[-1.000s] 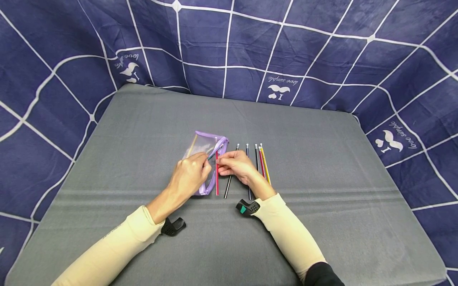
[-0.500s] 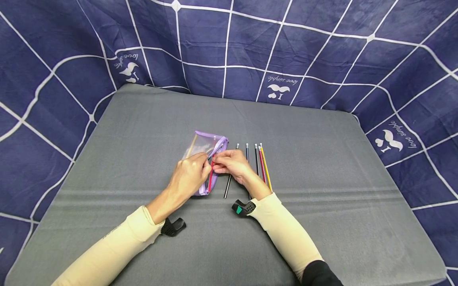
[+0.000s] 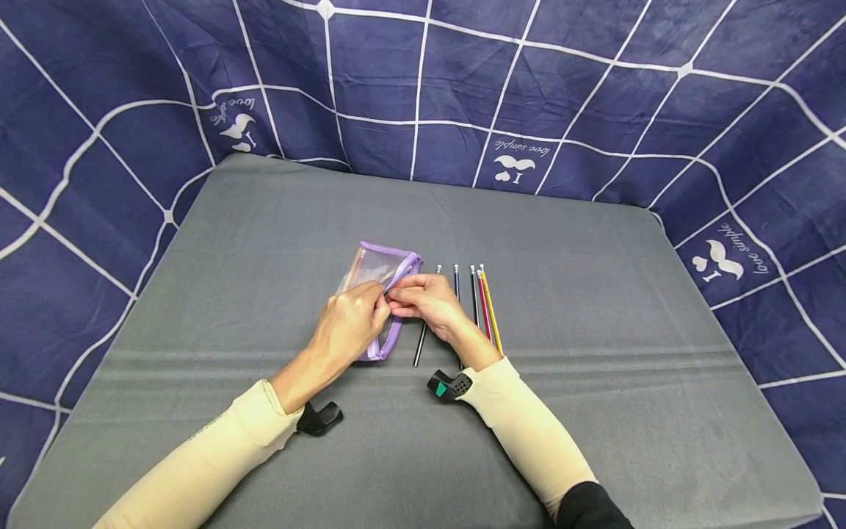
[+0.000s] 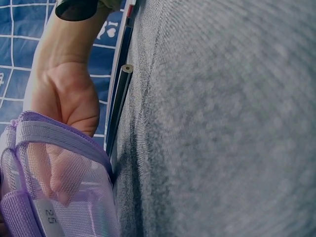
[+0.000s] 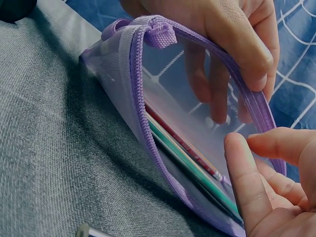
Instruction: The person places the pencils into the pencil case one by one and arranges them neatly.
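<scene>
A see-through mesh pencil pouch with purple zip edging lies on the grey table, its mouth unzipped. My left hand pinches the edge of that mouth and lifts it, thumb outside and fingers behind the mesh in the right wrist view. At the opening is my right hand, thumb and index fingertips close together with nothing visible between them; the left wrist view shows its fingers through the mesh. Inside the pouch lie several pencils, among them a red pencil and a green pencil.
Just right of the pouch lies a black pencil, partly under the right hand. Beyond it are a dark blue pencil, another black pencil, a red one and a yellow pencil. A blue checked cloth hangs behind the table.
My right hand has moved slightly left to the pouch's mouth, and the red pencil it held has gone into the pouch, out of its fingers. My left hand keeps its place.
</scene>
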